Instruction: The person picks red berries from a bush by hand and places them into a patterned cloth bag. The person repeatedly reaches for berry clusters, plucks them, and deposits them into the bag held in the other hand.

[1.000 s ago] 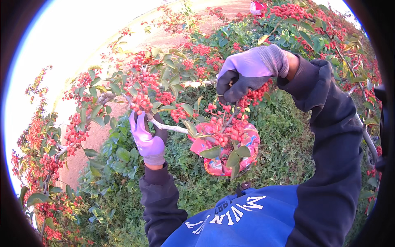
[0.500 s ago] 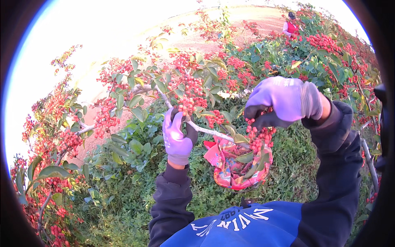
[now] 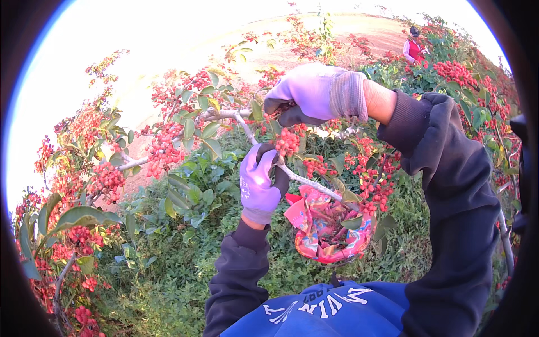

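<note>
Gloved in lilac with dark fingertips, my left hand (image 3: 260, 188) is wrapped round a thin pale branch (image 3: 307, 181) that slants down to the right. Above and slightly right of it, my right hand (image 3: 314, 96), in a matching glove, has its fingers closed on a cluster of red berries, mostly hidden by the glove. Another red berry cluster (image 3: 287, 142) hangs just below the right hand, beside the left fingertips. Under the branch's lower end is a round container (image 3: 324, 255) with a crumpled pink-red patterned lining; dark bits and leaves lie inside it.
More branches heavy with red berries (image 3: 106, 180) spread on the left, with large green leaves (image 3: 84, 216) close by. Another berry-laden bush (image 3: 457, 73) rises at the right. A person in a red vest (image 3: 415, 50) stands far off. Low green plants (image 3: 168, 275) cover the ground.
My right hand has moved left and up from the berries over the container to a cluster near the left hand. My left hand keeps its hold on the branch.
</note>
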Demonstrator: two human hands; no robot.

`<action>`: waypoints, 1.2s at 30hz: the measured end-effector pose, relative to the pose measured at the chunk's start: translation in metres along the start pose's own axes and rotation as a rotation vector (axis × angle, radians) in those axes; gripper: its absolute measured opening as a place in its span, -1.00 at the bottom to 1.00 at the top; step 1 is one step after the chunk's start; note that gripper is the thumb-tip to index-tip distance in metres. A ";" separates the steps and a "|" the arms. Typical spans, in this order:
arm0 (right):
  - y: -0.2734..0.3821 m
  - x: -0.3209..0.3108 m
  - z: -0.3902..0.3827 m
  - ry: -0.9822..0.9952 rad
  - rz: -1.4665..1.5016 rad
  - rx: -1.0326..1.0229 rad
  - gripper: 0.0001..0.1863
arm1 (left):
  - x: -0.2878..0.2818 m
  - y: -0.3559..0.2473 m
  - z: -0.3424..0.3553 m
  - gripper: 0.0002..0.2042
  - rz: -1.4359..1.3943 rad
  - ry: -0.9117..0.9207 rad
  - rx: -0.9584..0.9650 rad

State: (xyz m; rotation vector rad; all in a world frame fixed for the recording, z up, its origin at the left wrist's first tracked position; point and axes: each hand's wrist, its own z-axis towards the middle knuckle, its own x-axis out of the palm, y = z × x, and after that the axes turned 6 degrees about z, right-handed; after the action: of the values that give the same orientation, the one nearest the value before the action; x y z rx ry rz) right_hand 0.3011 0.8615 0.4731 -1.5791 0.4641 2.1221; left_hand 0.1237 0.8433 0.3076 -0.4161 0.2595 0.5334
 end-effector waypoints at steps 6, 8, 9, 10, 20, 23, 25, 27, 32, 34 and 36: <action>-0.020 -0.006 -0.019 -0.265 0.507 0.106 -0.84 | 0.004 0.003 -0.003 -0.77 -0.008 -0.093 0.079; -0.031 -0.018 -0.030 -0.385 0.554 0.020 -0.83 | 0.006 0.006 -0.004 -0.77 0.031 -0.089 0.020; -0.037 -0.028 -0.035 -0.380 0.427 0.152 -0.79 | 0.007 0.008 -0.004 -0.76 0.050 -0.086 -0.011; -0.039 -0.033 -0.040 -0.399 0.178 -0.023 -0.76 | 0.008 0.009 -0.003 -0.77 -0.050 -0.127 0.002; 0.002 0.007 -0.022 -0.199 0.094 0.136 -0.75 | 0.007 -0.004 0.003 -0.73 0.063 -0.074 0.061; -0.010 -0.011 -0.028 -0.186 0.423 0.186 -0.91 | 0.003 -0.007 0.002 -0.73 0.026 -0.036 -0.012; -0.013 -0.025 -0.035 -0.303 0.638 0.309 -0.89 | -0.001 -0.008 0.001 -0.72 0.065 -0.007 -0.005; -0.005 -0.031 -0.039 -0.387 0.551 0.276 -0.82 | -0.006 -0.009 0.002 -0.71 0.117 0.073 -0.003; 0.046 -0.011 -0.057 -0.355 -0.185 -0.213 -0.70 | -0.002 -0.012 0.014 -0.75 0.123 -0.052 0.140; 0.056 0.002 -0.045 -0.378 -0.571 -0.300 -0.81 | -0.001 -0.012 0.017 -0.75 0.119 -0.044 0.145; 0.057 0.005 -0.035 -0.442 -0.652 -0.310 -0.89 | 0.000 -0.012 0.018 -0.74 0.108 -0.061 0.174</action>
State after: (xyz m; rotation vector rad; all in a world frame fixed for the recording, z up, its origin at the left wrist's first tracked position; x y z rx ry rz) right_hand 0.2972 0.7967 0.4581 -1.1248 -0.4855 1.9690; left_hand 0.1326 0.8416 0.3277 -0.2174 0.2686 0.6226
